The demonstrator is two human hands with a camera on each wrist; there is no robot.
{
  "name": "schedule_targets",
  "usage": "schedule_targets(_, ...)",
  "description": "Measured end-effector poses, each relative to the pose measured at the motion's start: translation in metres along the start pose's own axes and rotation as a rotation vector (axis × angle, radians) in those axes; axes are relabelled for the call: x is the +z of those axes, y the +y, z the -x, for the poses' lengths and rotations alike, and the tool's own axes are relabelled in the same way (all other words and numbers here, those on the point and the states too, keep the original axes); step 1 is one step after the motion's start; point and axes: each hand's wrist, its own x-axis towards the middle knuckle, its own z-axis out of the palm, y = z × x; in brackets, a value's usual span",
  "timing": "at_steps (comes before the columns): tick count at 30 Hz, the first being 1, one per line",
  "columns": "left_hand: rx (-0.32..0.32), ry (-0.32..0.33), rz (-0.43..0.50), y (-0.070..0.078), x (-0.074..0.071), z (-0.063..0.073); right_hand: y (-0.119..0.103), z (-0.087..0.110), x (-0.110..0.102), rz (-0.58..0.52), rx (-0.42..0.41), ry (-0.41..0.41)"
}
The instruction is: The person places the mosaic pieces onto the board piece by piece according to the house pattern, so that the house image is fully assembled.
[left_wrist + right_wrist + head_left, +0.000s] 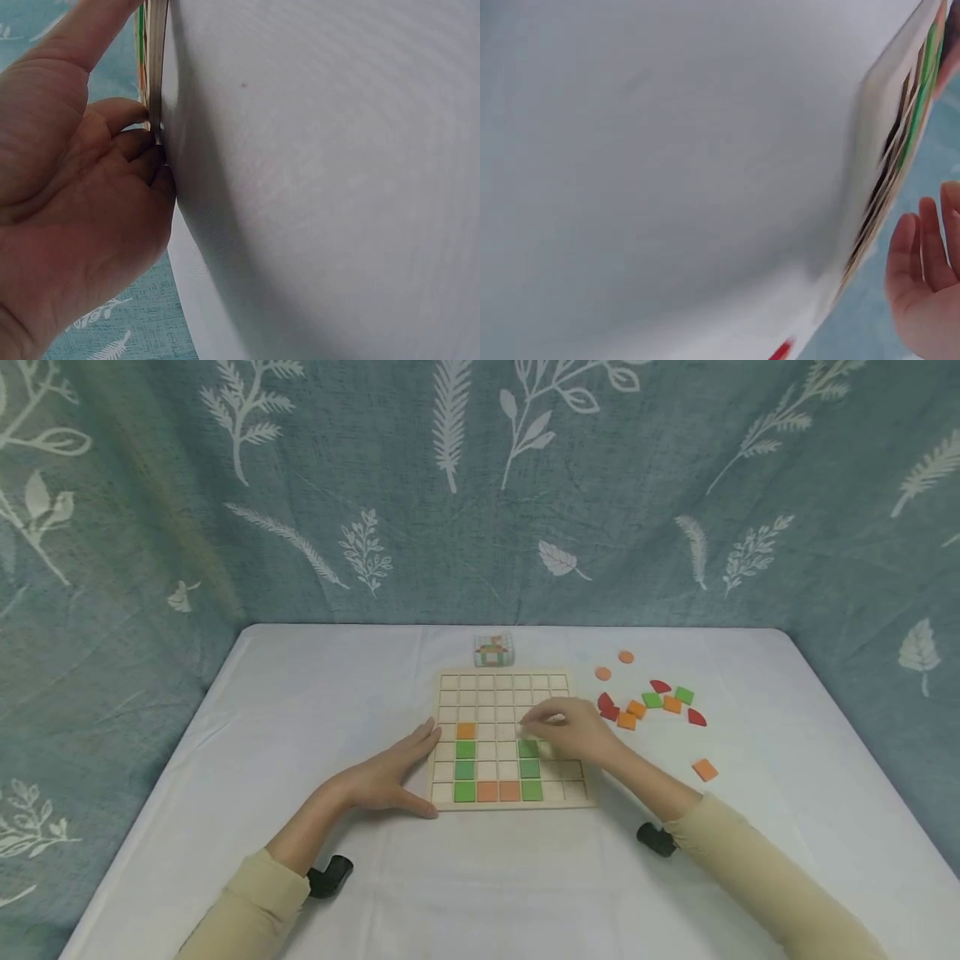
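Note:
A wooden grid board [450, 683] lies flat on the table, with green square tiles [465, 769] in two columns, pinkish-orange tiles [498, 791] between them at the bottom and one orange tile [466, 731] atop the left column. My left hand [382, 774] rests at the board's left edge, fingers extended and thumb at the near corner; the left wrist view shows its palm beside the board's side. Above the right green column my right hand [570, 727] pinches what appears to be a small tile, mostly hidden by the fingertips.
Loose red, green and orange pieces [636, 708] lie right of the board, with two round orange discs [603, 673] behind them. A lone orange square [705, 769] sits nearer the right. Behind the board stands a small clear box [492, 650] with a printed pattern.

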Motion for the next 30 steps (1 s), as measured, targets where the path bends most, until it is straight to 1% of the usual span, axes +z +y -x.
schedule_targets(3, -0.004, -0.002, -0.006, 0.000, 0.000, 0.001, 0.015, 0.013, -0.016, 0.016, 0.046, 0.047)
schedule_targets(7, -0.010, 0.000, -0.007, -0.001, 0.001, 0.000, 0.036, 0.028, -0.037, 0.107, 0.093, 0.121)
schedule_targets(10, -0.003, 0.003, -0.003, 0.000, 0.001, 0.000, 0.051, 0.037, -0.051, 0.167, 0.127, 0.160)
schedule_targets(13, -0.001, 0.000, -0.004, 0.001, 0.001, 0.000, 0.063, 0.044, -0.064, 0.201, 0.121, 0.185)
schedule_targets(16, 0.009, 0.001, -0.003, 0.001, 0.001, 0.001, 0.070, 0.048, -0.074, 0.213, 0.113, 0.197)
schedule_targets(21, 0.018, 0.004, -0.001, 0.002, 0.000, 0.002, 0.073, 0.050, -0.081, 0.218, 0.129, 0.183)
schedule_targets(28, -0.003, -0.001, 0.000, 0.005, -0.001, 0.003, 0.075, 0.049, -0.081, 0.224, 0.096, 0.169)
schedule_targets(30, 0.000, 0.003, 0.002, 0.005, -0.001, 0.003, 0.076, 0.049, -0.081, 0.233, 0.092, 0.173)
